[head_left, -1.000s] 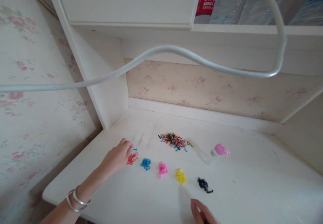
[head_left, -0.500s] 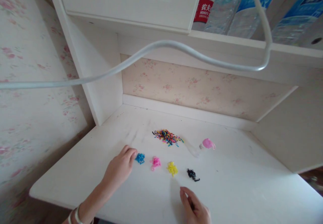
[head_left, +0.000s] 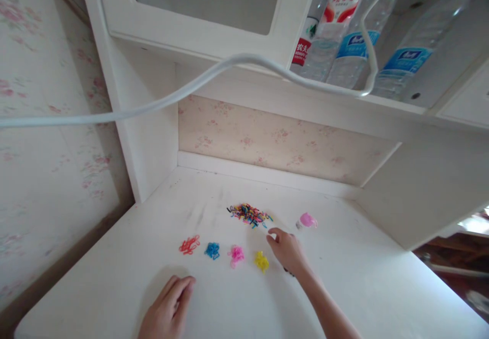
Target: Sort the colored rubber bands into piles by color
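Small rubber bands lie sorted by colour in a row on the white desk: a red pile [head_left: 189, 245], a blue pile [head_left: 212, 250], a pink pile [head_left: 237, 255] and a yellow pile [head_left: 262, 261]. The black pile [head_left: 289, 272] is mostly hidden under my right wrist. Behind the row is a mixed heap of rubber bands [head_left: 250, 214]. My right hand [head_left: 286, 251] hovers just right of that heap, its curved fingers slightly apart and holding nothing visible. Below the red and blue piles, my left hand [head_left: 170, 306] is closed; anything between its fingertips is hidden.
Right of the heap sits a small container with a pink top [head_left: 306, 220]. A white cable [head_left: 160, 103] crosses the view in front of the cabinet [head_left: 206, 25]. Several plastic bottles [head_left: 353, 46] stand on the shelf above. Floral wallpaper [head_left: 57, 176] covers the left wall.
My left hand has drawn back from the red pile toward the desk's front, uncovering it. My right hand has moved forward over the black pile toward the mixed heap. The view has tilted up.
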A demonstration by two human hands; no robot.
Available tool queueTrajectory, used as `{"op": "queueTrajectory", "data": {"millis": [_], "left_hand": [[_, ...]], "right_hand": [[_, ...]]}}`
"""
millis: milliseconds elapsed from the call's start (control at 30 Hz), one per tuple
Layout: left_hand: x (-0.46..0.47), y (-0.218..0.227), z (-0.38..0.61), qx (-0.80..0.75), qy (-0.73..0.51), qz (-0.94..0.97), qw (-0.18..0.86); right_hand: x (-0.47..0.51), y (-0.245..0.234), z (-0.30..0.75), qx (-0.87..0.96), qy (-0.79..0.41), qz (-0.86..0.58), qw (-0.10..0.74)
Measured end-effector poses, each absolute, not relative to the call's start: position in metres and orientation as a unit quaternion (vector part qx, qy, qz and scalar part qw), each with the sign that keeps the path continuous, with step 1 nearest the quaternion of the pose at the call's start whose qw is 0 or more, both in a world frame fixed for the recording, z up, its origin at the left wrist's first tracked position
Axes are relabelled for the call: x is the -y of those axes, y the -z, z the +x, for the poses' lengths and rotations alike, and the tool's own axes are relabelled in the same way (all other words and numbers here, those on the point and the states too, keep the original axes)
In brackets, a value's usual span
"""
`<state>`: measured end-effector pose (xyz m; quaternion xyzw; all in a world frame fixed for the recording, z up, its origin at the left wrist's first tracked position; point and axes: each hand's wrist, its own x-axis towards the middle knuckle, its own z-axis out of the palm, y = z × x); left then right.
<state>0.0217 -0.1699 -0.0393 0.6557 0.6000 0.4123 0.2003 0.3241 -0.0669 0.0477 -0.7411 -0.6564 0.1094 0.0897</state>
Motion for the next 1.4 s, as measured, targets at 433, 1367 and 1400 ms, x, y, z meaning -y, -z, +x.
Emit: {"op": "queueTrajectory", "data": {"millis": [433,1367,1400], "left_hand": [[0.172,0.034,0.015,-0.589,-0.443,0.636,0.227],[0.173,0.031,0.021,-0.597,-0.418,0.661,0.178],[0.172,0.033,0.021,-0.594,-0.411,0.668,0.18]], "right_hand": [[0.029,-0.033,0.316,0.613,-0.034,-0.789,0.027],[0.159,-0.006,0.281,0.662,-0.155,-0.671,0.295],[0.168,0.001,0.296,0.622,-0.177,-0.694,0.318]]}}
